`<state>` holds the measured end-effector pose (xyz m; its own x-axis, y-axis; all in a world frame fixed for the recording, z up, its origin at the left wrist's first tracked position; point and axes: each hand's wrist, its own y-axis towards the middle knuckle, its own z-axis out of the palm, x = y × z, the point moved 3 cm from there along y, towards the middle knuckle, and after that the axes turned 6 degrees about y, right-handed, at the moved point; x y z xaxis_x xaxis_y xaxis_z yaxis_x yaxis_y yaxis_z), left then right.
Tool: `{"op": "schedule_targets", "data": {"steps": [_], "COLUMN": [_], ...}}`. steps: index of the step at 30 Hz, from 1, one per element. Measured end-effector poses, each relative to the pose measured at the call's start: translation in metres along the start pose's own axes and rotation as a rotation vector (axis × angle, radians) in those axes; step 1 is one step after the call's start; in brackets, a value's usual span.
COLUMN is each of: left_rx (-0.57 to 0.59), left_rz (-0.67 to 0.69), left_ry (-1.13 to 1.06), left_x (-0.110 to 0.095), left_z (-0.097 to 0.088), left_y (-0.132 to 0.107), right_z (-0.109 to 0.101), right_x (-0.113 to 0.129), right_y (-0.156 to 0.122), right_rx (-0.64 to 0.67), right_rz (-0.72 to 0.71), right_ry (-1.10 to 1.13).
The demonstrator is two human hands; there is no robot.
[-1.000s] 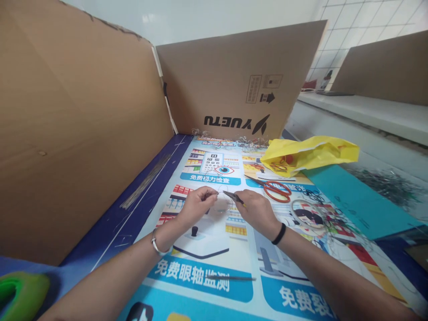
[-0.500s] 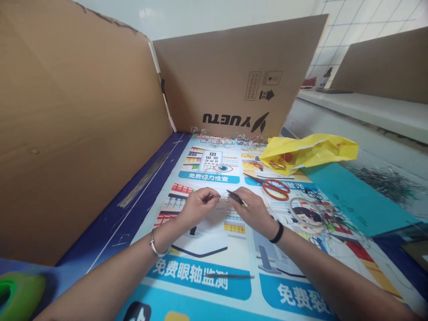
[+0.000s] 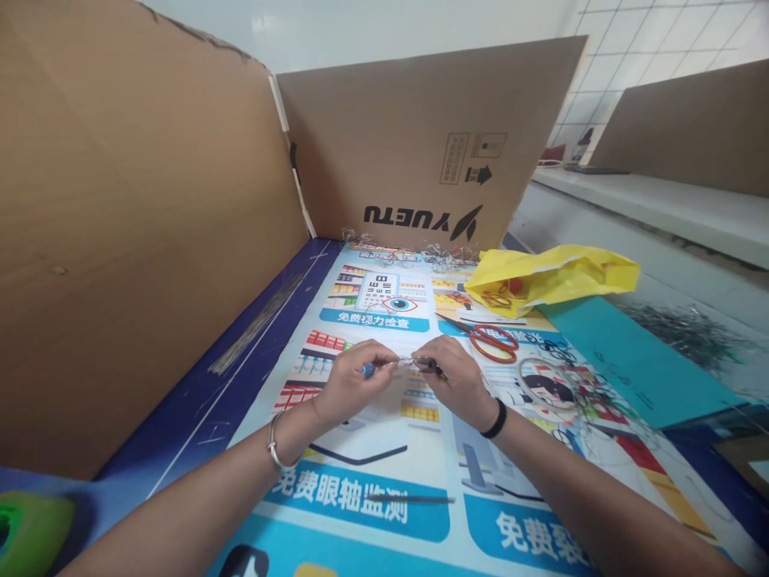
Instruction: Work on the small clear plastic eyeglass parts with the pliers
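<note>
Above the printed poster (image 3: 420, 473), my two hands meet almost fingertip to fingertip. My left hand (image 3: 357, 377) is closed in a pinch on a thin silvery wire (image 3: 406, 362), which spans the small gap between the hands. A bit of blue shows between the left fingers; I cannot tell what it is. My right hand (image 3: 453, 381) is wrapped round a small dark tool with a pointed tip, like pliers (image 3: 428, 365); most of it is hidden by the fingers. Orange-handled scissors (image 3: 496, 343) lie just beyond the right hand.
Cardboard panels (image 3: 396, 128) stand behind and to the left. A yellow bag (image 3: 558, 272), a teal sheet (image 3: 637, 361) and tangled wire (image 3: 685, 332) are at right. Straight wires (image 3: 255, 324) lie at left, a green tape roll (image 3: 36, 529) at lower left, a thin strip (image 3: 412, 499) nearer me.
My hands have drawn closer together, with the wire now between their fingertips. The dark tool's tip has turned and sits lower, more hidden by the right fingers.
</note>
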<state>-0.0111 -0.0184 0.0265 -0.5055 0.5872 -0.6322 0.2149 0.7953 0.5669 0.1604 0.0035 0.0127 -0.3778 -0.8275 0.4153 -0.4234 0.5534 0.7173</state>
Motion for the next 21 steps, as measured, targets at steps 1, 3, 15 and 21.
{"op": "schedule_targets", "data": {"steps": [1,3,15,21], "left_rx": [-0.018,-0.049,-0.106,-0.122], "left_rz": [0.049,0.131,0.296,0.318], "left_ry": [0.006,0.015,0.145,0.16], "left_x": [-0.0017,-0.0041,-0.0072,-0.0093], "left_z": [-0.0006,-0.0016,-0.0022,-0.0025], "left_y": [-0.0005,-0.0017,-0.0062,-0.0054], "right_z": [-0.0008,-0.0019,-0.0024,0.0007], "right_x": [0.0002,0.0001,0.0026,0.001], "right_y": [-0.0001,-0.0004,-0.0015,-0.0015], "right_rx": [-0.004,-0.016,-0.059,-0.046], "right_rz": [-0.015,-0.036,-0.104,-0.09], "right_ry": [0.0,0.005,0.054,0.064]}}
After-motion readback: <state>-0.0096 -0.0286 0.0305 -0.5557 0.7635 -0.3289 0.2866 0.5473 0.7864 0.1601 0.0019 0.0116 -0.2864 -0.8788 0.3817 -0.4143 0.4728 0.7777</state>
